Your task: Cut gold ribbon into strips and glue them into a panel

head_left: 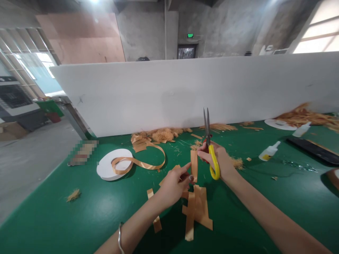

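Note:
My left hand point(174, 183) pinches a short strip of gold ribbon point(194, 165) and holds it upright above the green table point(79, 218). Just to its right, my right hand point(219, 160) grips yellow-handled scissors point(209, 141) with the blades closed and pointing up and away. Its fingers also touch the strip's upper edge. Below both hands lies a pile of cut ribbon strips point(197, 208). A white spool point(114, 164) with a loose loop of gold ribbon point(148, 160) rests on the table to the left.
A white partition point(185, 91) closes the far side of the table. Frayed ribbon threads point(161, 134) lie along its foot and at the far right point(304, 116). A small glue bottle point(268, 151), a black bar point(312, 150) and a white plate point(278, 124) sit at right.

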A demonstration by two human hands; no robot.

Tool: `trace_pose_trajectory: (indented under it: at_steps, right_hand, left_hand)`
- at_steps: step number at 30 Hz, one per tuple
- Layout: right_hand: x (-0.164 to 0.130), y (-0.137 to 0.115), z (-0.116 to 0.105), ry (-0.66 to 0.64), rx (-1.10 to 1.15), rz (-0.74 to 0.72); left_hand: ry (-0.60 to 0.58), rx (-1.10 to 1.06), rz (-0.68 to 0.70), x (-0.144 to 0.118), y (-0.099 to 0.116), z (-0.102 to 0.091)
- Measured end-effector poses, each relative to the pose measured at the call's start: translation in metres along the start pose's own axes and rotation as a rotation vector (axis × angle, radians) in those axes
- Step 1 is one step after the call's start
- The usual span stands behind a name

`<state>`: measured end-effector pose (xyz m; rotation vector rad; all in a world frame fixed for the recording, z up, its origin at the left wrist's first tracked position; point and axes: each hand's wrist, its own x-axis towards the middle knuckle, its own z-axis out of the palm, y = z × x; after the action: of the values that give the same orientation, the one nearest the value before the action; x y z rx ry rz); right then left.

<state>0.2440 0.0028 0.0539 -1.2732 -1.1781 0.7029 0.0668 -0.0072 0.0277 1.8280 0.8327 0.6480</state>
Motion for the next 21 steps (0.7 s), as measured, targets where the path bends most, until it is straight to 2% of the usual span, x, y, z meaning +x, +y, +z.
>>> trace_pose_trajectory:
  at_steps: [7,12,21]
  right_hand:
    - [-0.002,-0.011,0.004,-0.024,0.012,0.118]
    - [-0.002,-0.009,0.004,-0.029,0.067,0.186]
    - [-0.002,-0.005,0.001,-0.061,0.057,0.21]
  left_hand:
    - [0.016,0.091,0.042,0.0,0.002,-0.001]
    - [0.016,0.15,0.029,0.0,0.004,-0.002]
    - [0.033,0.234,0.098,-0.001,0.004,-0.005]
